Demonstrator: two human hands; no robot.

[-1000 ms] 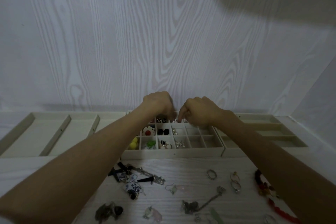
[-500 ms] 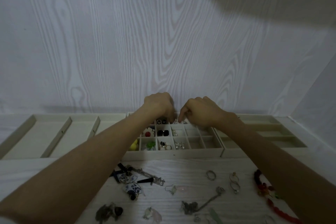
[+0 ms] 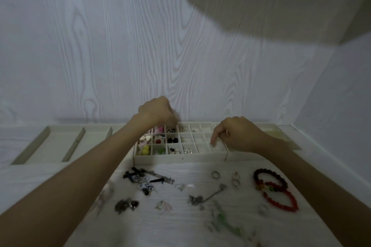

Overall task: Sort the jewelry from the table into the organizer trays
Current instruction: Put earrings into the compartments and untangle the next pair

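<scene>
Head view shows my two bare forearms reaching out over a pale wood-grain table (image 3: 200, 170) that runs up against a white wood-grain wall (image 3: 100, 56), with a plainer white wall closing the corner on my right and a broad shadow across the top. Along the back edge stands a row of cream organizer trays: a long-slotted tray (image 3: 48, 142) on my left, the small-celled grid tray (image 3: 180, 158) in the middle, and another tray mostly hidden behind my right wrist. My left hand (image 3: 158, 112) hangs curled over the grid's far left cells, fingertips bunched downward; whether they pinch anything I cannot tell. My right hand (image 3: 239, 132) is loosely curled with the forefinger pointing down at the grid's near right corner, and I see nothing held in it. To do this step well, I judge I should lower each small piece straight into a free cell, matching like with like, and keep my wrists high so I do not nudge the filled cells. Most jewelry is unsorted on the table near me: a red beaded bracelet (image 3: 281, 200) touching a dark beaded bracelet (image 3: 269, 176), a blue-and-white patterned pendant (image 3: 146, 186), and a thin silver ring (image 3: 215, 174).
</scene>
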